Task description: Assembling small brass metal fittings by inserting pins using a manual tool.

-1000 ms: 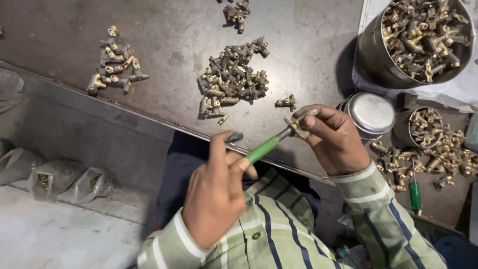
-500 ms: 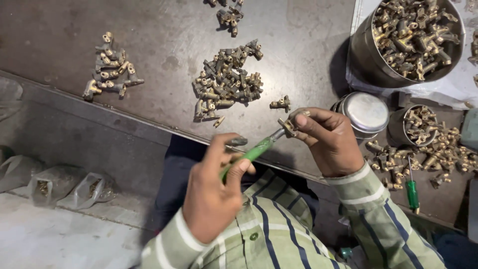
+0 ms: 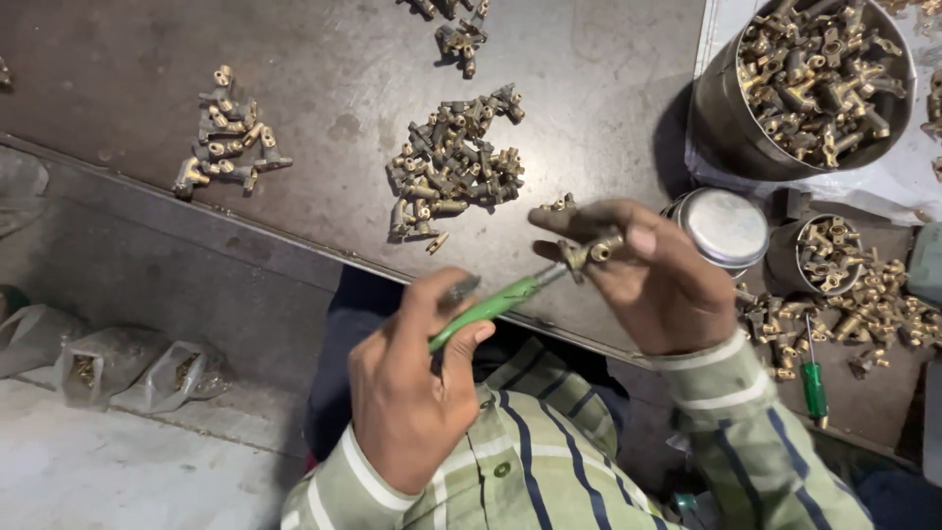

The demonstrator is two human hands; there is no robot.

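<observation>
1. The right hand [image 3: 653, 280] pinches a small brass fitting [image 3: 592, 252] between thumb and fingertips, holding it in the air just in front of the near edge of the dark metal surface [image 3: 324, 128].
2. The left hand [image 3: 417, 383] is wrapped around the green handle of a screwdriver [image 3: 491, 306], thumb laid along the handle and fingers curled under it.
3. The screwdriver's long axis runs from the left hand up and to the right, and its metal tip meets the brass fitting. So the fitting lies up and to the right of the left hand and touches the right hand, which is the nearer of the two.
4. The fitting is short, dull gold and stubby, with a round open end facing the camera and a side stem; its finer detail is too small to tell.
5. Relative to the fitting: a loose heap of similar brass pieces [image 3: 456, 167] lies on the surface just beyond it to the left, and a smaller heap [image 3: 228, 137] lies well off to the left.
6. A closed round tin [image 3: 724, 228] stands just to the fitting's right, a large metal bucket [image 3: 814, 83] full of brass parts stands beyond that, and a second green screwdriver [image 3: 812, 378] lies lower right among scattered pieces.
</observation>
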